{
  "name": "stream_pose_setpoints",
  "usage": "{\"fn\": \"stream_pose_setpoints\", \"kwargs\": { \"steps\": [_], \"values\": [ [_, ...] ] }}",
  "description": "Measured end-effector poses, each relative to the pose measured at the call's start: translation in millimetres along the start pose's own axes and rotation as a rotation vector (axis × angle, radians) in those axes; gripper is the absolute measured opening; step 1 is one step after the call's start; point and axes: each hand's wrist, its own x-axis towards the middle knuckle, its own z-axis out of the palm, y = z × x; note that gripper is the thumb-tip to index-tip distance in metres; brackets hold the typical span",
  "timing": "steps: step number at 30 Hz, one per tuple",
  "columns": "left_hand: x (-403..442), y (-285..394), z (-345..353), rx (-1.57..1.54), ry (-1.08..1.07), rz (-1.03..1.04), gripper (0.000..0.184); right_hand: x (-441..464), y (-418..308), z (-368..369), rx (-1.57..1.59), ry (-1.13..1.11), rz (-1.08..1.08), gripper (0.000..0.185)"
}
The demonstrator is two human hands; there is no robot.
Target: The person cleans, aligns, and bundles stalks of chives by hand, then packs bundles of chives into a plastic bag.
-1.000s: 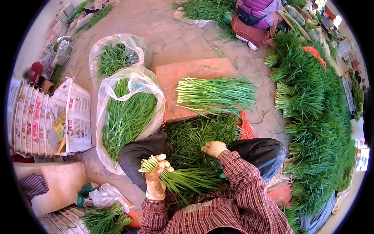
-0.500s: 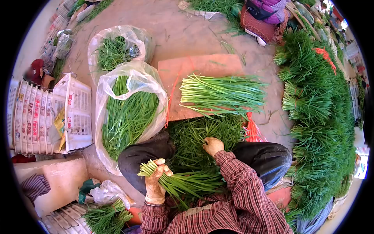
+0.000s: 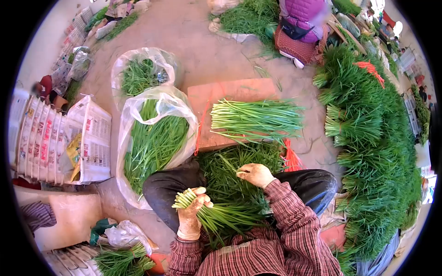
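Note:
A bunch of long green stalks (image 3: 230, 216) lies across my lap, its pale ends gathered in my left hand (image 3: 191, 214), which is wrapped round them. My right hand (image 3: 256, 175), in a stained pale glove, is held over the loose greens (image 3: 221, 168) between my knees. Its fingers are pinched together; whatever they may hold is too small to tell. Beyond my legs, a sheaf of cut stalks (image 3: 253, 118) rests on a reddish board (image 3: 202, 94), pale ends to the left.
Plastic bags (image 3: 184, 129) of greens stand left of the board, beside stacked white crates (image 3: 96, 142). Tied bundles (image 3: 377, 161) form a long pile at the right. Orange strings (image 3: 292, 158) lie by my right knee. A person in purple (image 3: 301, 23) sits at the back.
The view has shifted, so the board and bags appear lower. My right hand has risen a little off the loose greens. My left hand still grips the bunch.

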Motion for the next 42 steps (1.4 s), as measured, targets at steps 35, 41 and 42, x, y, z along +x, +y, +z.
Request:
{"fn": "stream_pose_setpoints", "kwargs": {
  "steps": [35,41,42],
  "values": [
    [35.7,-8.3,12.3,-0.009,-0.052,0.213,0.025,-73.5,-100.9,-69.2,0.16,0.517,-0.384,0.02],
    [56.9,-13.0,4.1,0.206,-0.079,0.35,0.029,-81.0,-103.7,-133.1,-0.102,0.667,-0.598,0.022],
    [56.9,-21.0,-3.3,0.164,-0.129,0.346,0.032,-89.4,-103.8,-141.8,0.127,0.609,-0.453,0.021]
  ]
}}
